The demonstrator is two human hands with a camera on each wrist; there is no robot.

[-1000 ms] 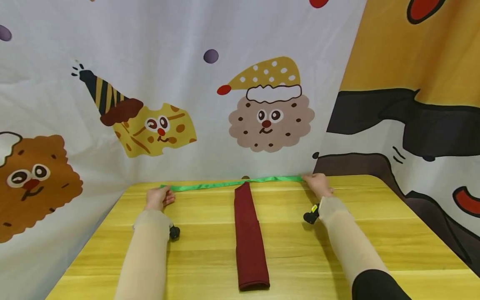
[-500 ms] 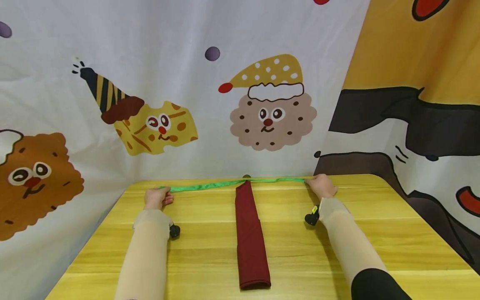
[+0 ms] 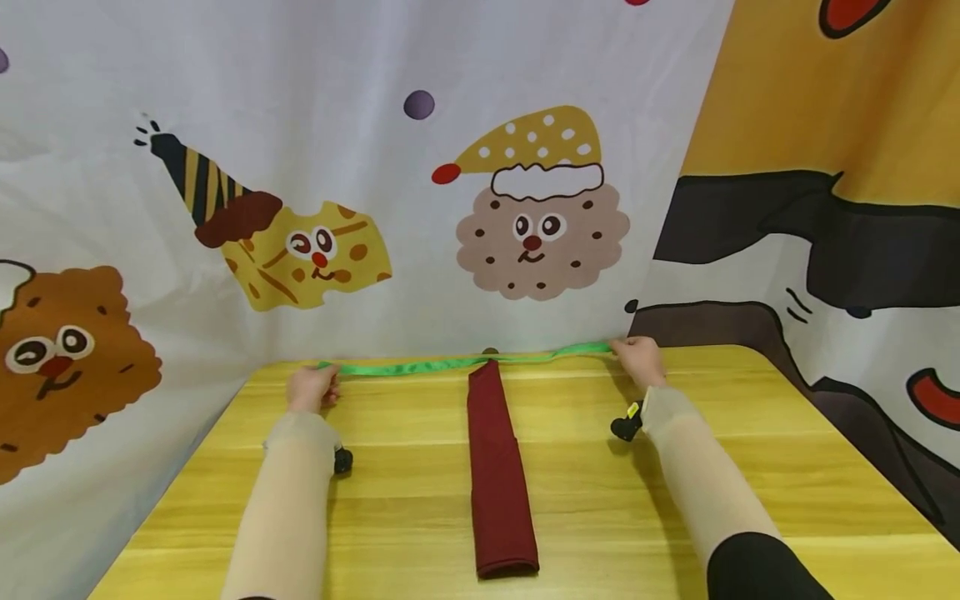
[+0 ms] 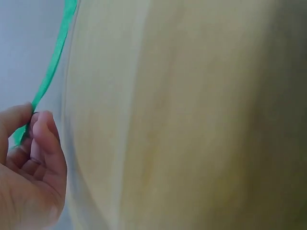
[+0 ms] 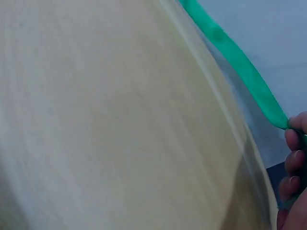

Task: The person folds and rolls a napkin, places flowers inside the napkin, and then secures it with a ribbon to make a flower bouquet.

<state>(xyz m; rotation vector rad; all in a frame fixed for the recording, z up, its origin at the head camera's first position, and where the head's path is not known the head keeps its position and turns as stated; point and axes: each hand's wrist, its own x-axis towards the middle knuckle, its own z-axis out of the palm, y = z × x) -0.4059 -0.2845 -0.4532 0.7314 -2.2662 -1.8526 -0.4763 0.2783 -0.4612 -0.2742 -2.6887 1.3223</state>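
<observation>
A narrow, glossy green ribbon (image 3: 405,367) stretches left to right along the far edge of the table (image 3: 405,500), pinched by the left hand (image 3: 309,388) and right hand (image 3: 640,362). A folded dark red cloth (image 3: 501,475) lies lengthwise near its middle.

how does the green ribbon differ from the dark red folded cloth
The green ribbon is bright and shiny, while the dark red folded cloth looks deep-colored and matte.
The green ribbon is narrow; the dark red folded cloth is much wider.
The green ribbon is held out crosswise near the far edge, whereas the dark red folded cloth lies lengthwise on the table, unheld.
Both are long, strip-like shapes.
</observation>
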